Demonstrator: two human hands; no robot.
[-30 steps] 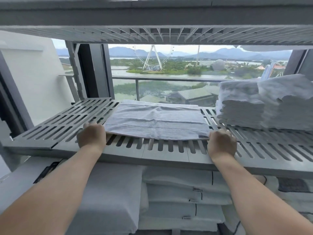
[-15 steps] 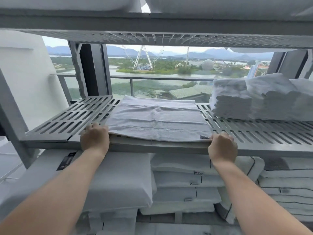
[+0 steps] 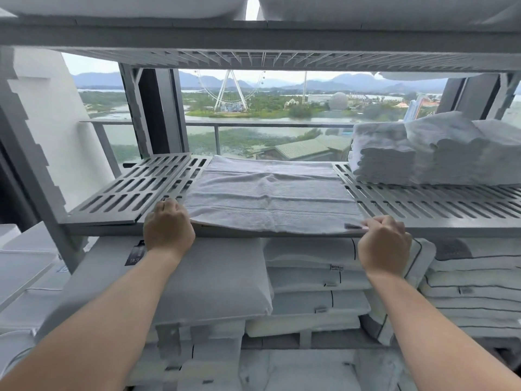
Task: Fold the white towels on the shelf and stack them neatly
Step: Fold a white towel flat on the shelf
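Slatted grey shelf (image 3: 118, 193): white towel (image 3: 270, 198) flat at middle. Left hand (image 3: 169, 227) grips near-left corner, right hand (image 3: 384, 246) pinches near-right corner. Step: fold starting. Next, probably: lift near edge evenly to far edge.

Left: slatted shelf (image 3: 101, 218) lying open to reach | right: towel stack (image 3: 423, 156) blocking | above: upper shelf (image 3: 253, 35) limiting headroom
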